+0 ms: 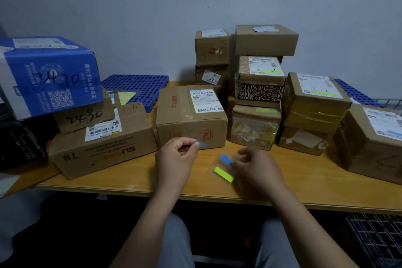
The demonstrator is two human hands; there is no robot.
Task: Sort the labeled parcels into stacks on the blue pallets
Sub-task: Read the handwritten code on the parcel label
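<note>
My left hand (177,158) pinches a small pale-blue sticker tab (201,144) in front of a cardboard parcel (191,115) with a white label. My right hand (257,167) holds a clear sheet of sticky tabs, one blue (226,159) and one yellow-green (223,173), just above the wooden table (130,183). Several labeled cardboard parcels stand stacked behind, among them a tall stack (260,85) at centre-right. One blue pallet (134,88) lies at back centre-left, another (356,92) shows at the back right.
A blue-and-white box (47,74) tops a stack at the left, above a long "#7" parcel (102,146). A large parcel (372,141) sits at the right edge. A black box (19,143) is far left. My knees are under the table's front edge.
</note>
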